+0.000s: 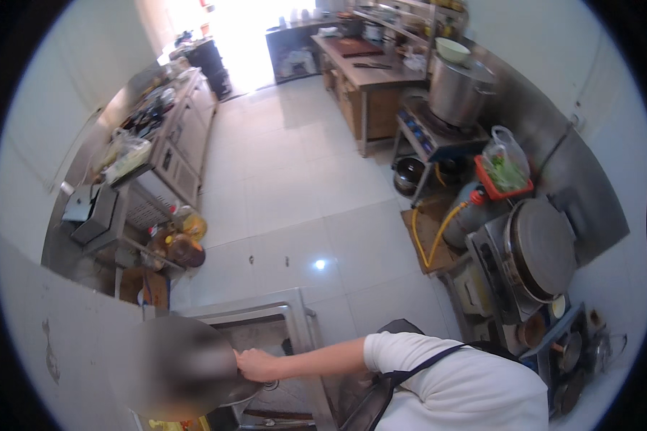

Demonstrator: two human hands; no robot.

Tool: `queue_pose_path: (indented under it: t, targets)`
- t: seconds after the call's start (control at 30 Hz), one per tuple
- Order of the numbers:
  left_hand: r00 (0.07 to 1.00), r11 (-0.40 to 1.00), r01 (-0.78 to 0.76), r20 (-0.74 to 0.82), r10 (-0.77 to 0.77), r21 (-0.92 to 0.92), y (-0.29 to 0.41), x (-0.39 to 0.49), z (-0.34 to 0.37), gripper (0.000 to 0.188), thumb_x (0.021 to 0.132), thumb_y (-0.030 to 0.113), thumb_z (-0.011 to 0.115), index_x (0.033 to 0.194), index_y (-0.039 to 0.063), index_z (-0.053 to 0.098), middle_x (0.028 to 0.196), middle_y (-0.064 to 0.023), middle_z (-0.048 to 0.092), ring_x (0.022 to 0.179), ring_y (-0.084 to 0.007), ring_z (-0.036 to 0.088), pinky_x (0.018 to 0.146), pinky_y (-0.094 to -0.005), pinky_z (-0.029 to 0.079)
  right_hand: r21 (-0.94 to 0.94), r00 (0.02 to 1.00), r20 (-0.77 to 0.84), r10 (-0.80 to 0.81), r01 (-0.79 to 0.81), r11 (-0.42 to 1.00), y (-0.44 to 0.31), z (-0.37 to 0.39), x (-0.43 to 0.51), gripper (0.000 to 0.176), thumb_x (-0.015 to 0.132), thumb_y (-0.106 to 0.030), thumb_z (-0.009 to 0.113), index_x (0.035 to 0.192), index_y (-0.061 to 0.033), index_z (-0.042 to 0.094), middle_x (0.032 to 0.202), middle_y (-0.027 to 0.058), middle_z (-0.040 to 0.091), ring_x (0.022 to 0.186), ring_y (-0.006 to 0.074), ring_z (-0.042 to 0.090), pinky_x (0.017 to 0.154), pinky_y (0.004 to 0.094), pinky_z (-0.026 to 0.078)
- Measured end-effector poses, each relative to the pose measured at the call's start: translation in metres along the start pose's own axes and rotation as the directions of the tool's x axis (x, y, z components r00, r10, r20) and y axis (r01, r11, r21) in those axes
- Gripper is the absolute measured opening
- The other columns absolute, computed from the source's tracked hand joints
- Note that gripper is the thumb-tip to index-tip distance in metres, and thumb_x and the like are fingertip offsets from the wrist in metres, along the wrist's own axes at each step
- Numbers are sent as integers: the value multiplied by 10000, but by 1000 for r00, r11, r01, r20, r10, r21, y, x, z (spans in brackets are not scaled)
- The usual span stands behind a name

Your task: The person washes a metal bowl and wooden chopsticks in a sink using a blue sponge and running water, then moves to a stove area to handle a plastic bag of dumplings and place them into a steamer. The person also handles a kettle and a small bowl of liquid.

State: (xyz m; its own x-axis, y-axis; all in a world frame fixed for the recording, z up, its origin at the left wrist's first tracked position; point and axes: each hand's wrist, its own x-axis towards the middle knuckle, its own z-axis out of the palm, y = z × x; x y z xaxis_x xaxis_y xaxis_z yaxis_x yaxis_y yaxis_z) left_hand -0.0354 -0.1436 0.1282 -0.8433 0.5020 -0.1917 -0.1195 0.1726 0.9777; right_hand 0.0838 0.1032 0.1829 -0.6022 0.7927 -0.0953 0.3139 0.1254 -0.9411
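Observation:
From the lower right, my right arm in a white short sleeve reaches left over a stainless steel sink [302,350]. My right hand [256,365] is curled at the edge of a large round grey object [180,361], perhaps a pan; blur hides its detail. Beneath the hand, part of a curved metal rim and the sink drain [270,385] show. A long metal utensil [275,422] lies at the sink's near side. Something yellow [170,424] sits at the bottom edge. A dark apron strap [431,362] crosses my shirt. My left hand is out of view.
Oil bottles [186,248] stand on the floor left. At right are a round griddle [542,248], a gas cylinder [463,213] with a yellow hose, and a red basket [504,188] of greens. Beyond, a stockpot [458,91] tops a gas stove; a steel worktable [374,75] holds a cutting board.

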Motion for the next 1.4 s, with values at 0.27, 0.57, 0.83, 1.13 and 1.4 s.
queue_pose_path:
  t: [0.27,0.57,0.83,1.13,1.4]
  targets:
    - [980,986,-126,169,106,109,-25,-12,58,315,860,215,550,1137,74,499,1049,-93,582,750,-192,561,586,-267,480,737,736,-340,586,-178,652,146,-221,-194,240,802,-145,549,829,93,566,700,179,639,584,285,663,522,373,575]
    - [692,694,684,501,-520,-225,89,-147,212,367,796,309,575,1043,38,564,953,-101,613,878,-257,594,784,-392,505,581,-179,-585,791,588,563,227,-380,-504,283,844,-104,493,1021,114,461,970,241,568,849,358,619,761,479,547]
    - [862,835,479,325,-389,-272,28,-160,170,323,823,56,503,1145,38,524,1017,-68,594,889,-182,586,781,-304,495,307,-114,-536,837,897,319,305,-405,-645,540,920,-243,450,1311,109,332,1310,234,454,1236,351,426,1071,441,333]
    - [743,888,433,619,-254,-154,55,-206,194,449,928,188,463,1318,-21,389,1239,-131,513,1118,-216,516,942,-349,424,905,917,72,392,-225,361,153,-249,-340,396,898,-269,555,1242,-102,452,1193,123,528,1110,276,512,932,541,419]
    - [575,988,-40,812,-99,149,133,-174,191,413,953,282,480,1255,-1,464,1196,-106,537,1110,-219,510,944,-330,419,867,693,460,556,-486,-111,165,-227,-214,244,872,-104,557,1072,35,534,995,165,603,900,297,612,831,417,521]
